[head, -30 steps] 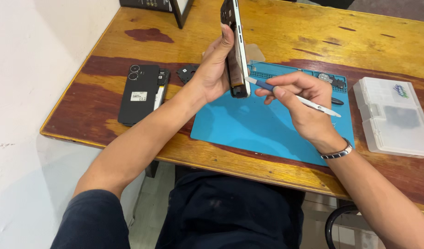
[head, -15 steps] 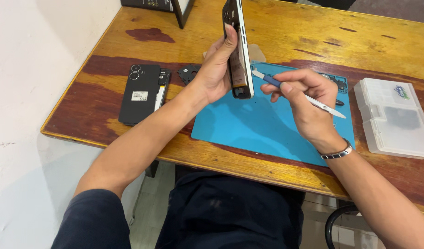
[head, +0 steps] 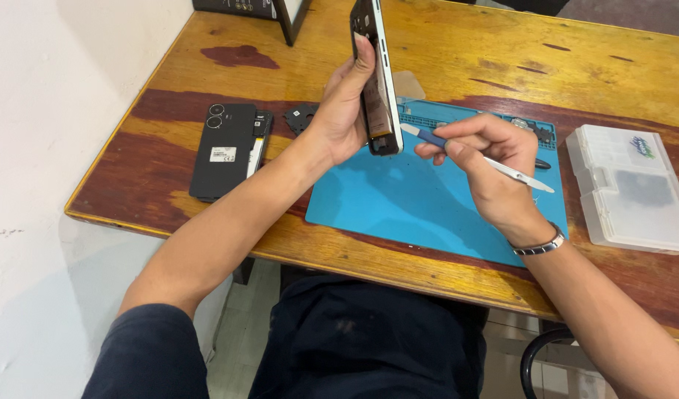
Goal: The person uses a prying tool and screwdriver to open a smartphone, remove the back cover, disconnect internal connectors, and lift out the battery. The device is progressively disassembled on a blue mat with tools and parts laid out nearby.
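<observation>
My left hand [head: 345,111] holds an opened smartphone [head: 376,77] upright on its edge above the blue work mat [head: 398,207], thumb along its side. My right hand [head: 483,166] grips a thin white tool with a blue tip [head: 469,154] like a pen. The tool's tip touches the lower edge of the phone. A metal bracelet sits on my right wrist.
A black phone back cover [head: 225,148] lies on the wooden table [head: 465,52] at the left, with a small black part [head: 299,118] beside it. A clear plastic parts box [head: 631,188] stands at the right. A dark frame [head: 288,18] stands at the far edge.
The tool's tip in my right hand has moved left, closer to the phone's lower edge. My left hand has raised the phone slightly.
</observation>
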